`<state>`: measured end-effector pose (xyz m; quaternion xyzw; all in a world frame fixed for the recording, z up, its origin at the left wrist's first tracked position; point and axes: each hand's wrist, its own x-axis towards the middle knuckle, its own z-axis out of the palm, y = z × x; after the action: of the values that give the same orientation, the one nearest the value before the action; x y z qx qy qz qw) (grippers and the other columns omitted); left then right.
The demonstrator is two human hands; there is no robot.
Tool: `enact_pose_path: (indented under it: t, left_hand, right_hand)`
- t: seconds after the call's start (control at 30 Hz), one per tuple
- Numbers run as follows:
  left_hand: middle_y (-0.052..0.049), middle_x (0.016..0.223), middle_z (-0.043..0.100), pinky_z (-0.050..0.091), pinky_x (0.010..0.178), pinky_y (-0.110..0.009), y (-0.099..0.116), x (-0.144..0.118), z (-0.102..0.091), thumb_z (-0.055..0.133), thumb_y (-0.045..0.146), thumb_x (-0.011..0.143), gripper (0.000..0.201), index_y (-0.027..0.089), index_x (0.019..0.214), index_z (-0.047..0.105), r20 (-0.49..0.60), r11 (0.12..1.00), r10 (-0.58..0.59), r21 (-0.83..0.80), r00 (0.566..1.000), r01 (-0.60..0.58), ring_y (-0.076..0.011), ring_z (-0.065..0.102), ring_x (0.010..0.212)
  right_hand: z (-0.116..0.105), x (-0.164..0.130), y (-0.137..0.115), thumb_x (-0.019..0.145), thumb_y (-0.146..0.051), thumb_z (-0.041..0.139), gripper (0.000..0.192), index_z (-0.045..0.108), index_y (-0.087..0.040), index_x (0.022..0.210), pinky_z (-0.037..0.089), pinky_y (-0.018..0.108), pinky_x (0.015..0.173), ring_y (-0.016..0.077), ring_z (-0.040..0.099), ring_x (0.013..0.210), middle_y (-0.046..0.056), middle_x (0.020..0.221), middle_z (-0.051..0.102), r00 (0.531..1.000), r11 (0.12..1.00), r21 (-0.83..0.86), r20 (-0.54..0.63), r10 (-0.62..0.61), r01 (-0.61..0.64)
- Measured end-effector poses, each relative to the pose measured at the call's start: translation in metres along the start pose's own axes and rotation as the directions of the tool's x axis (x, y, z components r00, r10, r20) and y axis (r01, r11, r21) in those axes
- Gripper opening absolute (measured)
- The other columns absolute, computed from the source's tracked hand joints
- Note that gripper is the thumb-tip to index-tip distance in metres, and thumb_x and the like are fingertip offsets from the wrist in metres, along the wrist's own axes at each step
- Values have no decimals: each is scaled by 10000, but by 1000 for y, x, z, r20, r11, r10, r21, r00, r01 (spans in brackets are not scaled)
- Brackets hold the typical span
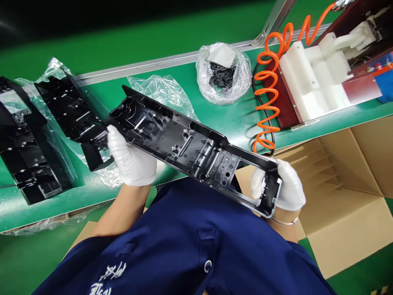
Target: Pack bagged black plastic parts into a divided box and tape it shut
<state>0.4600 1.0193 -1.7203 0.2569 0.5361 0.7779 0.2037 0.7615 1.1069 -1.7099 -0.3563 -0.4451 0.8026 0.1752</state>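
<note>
Nearest us, both white-gloved hands grip one long black plastic panel (190, 145) above the lap: left hand (130, 157) clamped on its nine o'clock end, right hand (284, 186) clamped on the four o'clock end. Open cardboard box (346, 192) at four o'clock. Further out on the green bench (239, 119), more black panels (39, 135) at nine, bag of small black parts (222, 73) at twelve, orange coiled hose (270, 82) at one.

A single head-worn camera looks steeply down from above the person's chest, close over the dark blue work jacket (196, 246) at the bottom edge. It faces forward across the green workbench surface (172, 78), tilted so the bench runs slantwise. The open brown cardboard box (346, 192) fills the right side.
</note>
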Motion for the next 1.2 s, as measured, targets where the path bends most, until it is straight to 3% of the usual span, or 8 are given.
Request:
enact_pose_path:
  t: [0.2,0.37,0.47,0.6,0.77,1.03,1.2]
  left_hand:
    - [52,1164,736,487,1131,-437,-2,-1,-3,380,512,934,302,414,991,659,-2,992,33,123,999,-33,-185,434,1435]
    - [32,1048,760,493,1120,-441,-1,-2,-2,508,457,886,211,378,902,703,-67,998,68,21,995,-66,-228,534,1350]
    - [31,1002,756,478,1125,-454,0,-2,0,556,415,860,185,351,888,728,-89,989,141,-38,986,-145,-246,576,1297]
    - [17,996,737,501,1081,-512,1,-4,3,521,432,880,230,345,927,728,-75,985,171,-17,982,-173,-264,613,1231]
    - [-13,969,733,557,997,-534,6,-6,3,507,510,866,283,366,1027,691,-56,993,117,18,992,-116,-290,636,1180]
    - [-9,913,739,575,971,-521,10,-4,4,530,476,854,191,391,943,676,-58,989,148,33,987,-147,-288,653,1153]
    - [-30,928,717,503,1076,-472,17,2,13,551,421,792,164,278,752,621,8,995,74,-68,997,-73,-270,612,1200]
  right_hand:
    - [-4,2,7,941,-636,389,630,753,-155,759,397,251,304,168,557,363,122,608,714,998,998,35,41,-51,49]
    - [-3,2,12,901,-634,494,570,709,-186,1180,457,303,319,202,594,395,75,617,713,992,992,31,12,-127,126]
    - [1,2,11,931,-572,491,551,646,-206,1312,493,316,351,204,612,419,66,649,727,983,983,44,45,-179,177]
    - [5,0,9,950,-514,496,502,638,-217,1329,507,307,368,202,634,446,55,657,731,976,977,71,67,-205,200]
    - [4,-1,11,897,-587,538,605,618,-194,1351,496,320,360,214,622,430,52,641,723,982,983,33,43,-185,183]
    - [1,0,12,900,-623,526,632,610,-197,1360,495,317,362,211,620,423,52,648,724,982,983,-7,60,-181,182]
    - [0,-6,11,941,-519,545,559,566,-211,1408,512,285,374,212,673,489,69,722,747,951,967,24,173,-256,255]
